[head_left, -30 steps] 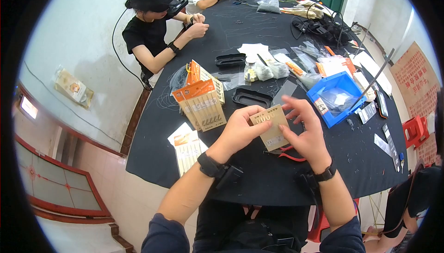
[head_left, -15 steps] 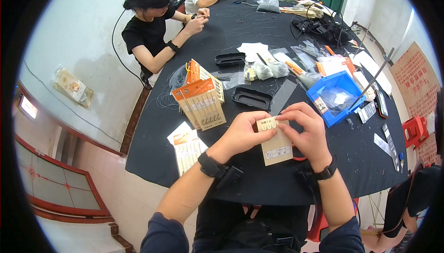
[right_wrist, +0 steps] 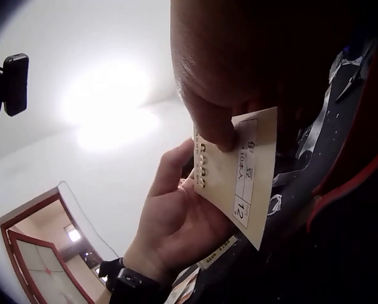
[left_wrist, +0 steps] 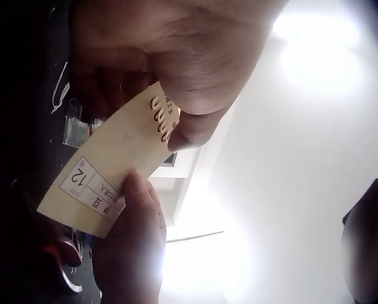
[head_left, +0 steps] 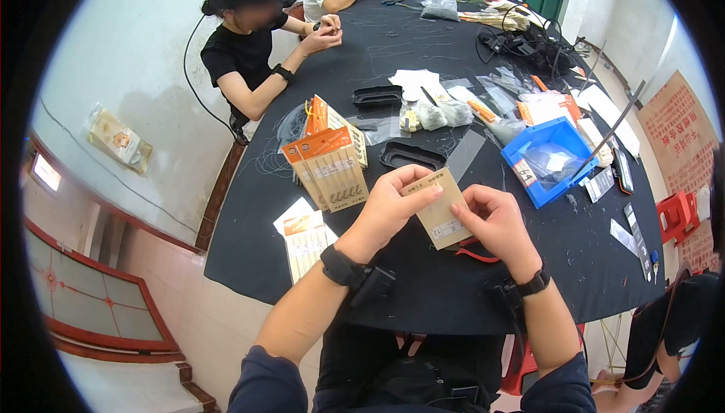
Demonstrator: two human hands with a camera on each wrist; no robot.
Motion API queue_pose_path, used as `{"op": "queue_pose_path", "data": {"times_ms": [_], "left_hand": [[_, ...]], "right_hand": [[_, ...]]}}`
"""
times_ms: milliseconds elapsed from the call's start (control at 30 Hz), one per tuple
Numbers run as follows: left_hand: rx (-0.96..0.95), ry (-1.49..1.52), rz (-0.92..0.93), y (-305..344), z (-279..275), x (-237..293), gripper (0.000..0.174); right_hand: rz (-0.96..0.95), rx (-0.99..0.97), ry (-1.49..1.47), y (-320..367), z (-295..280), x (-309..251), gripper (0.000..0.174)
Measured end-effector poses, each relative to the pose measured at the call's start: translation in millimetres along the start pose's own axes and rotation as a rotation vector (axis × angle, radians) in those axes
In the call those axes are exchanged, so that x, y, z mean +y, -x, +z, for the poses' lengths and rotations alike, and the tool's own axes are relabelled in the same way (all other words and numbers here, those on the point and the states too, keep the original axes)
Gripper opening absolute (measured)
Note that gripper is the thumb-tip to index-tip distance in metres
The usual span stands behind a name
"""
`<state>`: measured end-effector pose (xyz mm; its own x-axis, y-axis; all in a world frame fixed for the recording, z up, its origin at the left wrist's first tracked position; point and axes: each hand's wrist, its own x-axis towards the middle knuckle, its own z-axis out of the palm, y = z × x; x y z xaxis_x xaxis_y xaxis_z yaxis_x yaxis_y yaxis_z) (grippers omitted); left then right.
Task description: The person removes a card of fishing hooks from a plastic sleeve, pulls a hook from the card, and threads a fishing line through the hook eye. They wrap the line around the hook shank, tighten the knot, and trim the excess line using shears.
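Observation:
A small tan card (head_left: pixel 440 220) with a white label reading 12 is held between both hands above the black table. The left hand (head_left: pixel 385 213) pinches its upper left end, thumb on the face. My right hand (head_left: pixel 500 228) grips the right edge, its thumb lying beside the label. Loop-shaped cut-outs along one end of the card (left_wrist: pixel 106 164) show in the left wrist view, near the left thumb. In the right wrist view the card (right_wrist: pixel 255 183) appears slightly bent. Red-handled pliers (head_left: pixel 476 253) lie partly hidden under the right hand.
Orange-topped card packs (head_left: pixel 328 175) stand at the left, with more cards (head_left: pixel 306 250) lying nearer. Black trays (head_left: pixel 411 157) and plastic bags lie beyond the hands; a blue bin (head_left: pixel 540 157) sits at the right. Two people work along the far left side.
The card has turned and tilted between the hands since half a second ago. The left thumb now covers its looped end, and the right hand has shifted down along the edge.

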<state>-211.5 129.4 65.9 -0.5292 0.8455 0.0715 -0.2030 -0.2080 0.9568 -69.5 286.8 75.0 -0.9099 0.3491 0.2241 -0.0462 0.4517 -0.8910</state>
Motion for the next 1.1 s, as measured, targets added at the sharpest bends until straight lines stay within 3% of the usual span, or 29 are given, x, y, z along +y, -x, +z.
{"op": "queue_pose_path", "data": {"times_ms": [267,867,1100], "left_hand": [[0.009,0.006,0.0,-1,-4,-3,0.019],[-0.062,0.002,0.041,2,0,4,0.014],[-0.006,-0.039,0.042,1,-6,-2,0.014]], "right_hand": [[-0.101,0.017,0.078,2,1,-11,0.018],[-0.102,0.031,0.08,2,1,-11,0.015],[-0.245,0.037,0.146,3,1,-15,0.013]]}}
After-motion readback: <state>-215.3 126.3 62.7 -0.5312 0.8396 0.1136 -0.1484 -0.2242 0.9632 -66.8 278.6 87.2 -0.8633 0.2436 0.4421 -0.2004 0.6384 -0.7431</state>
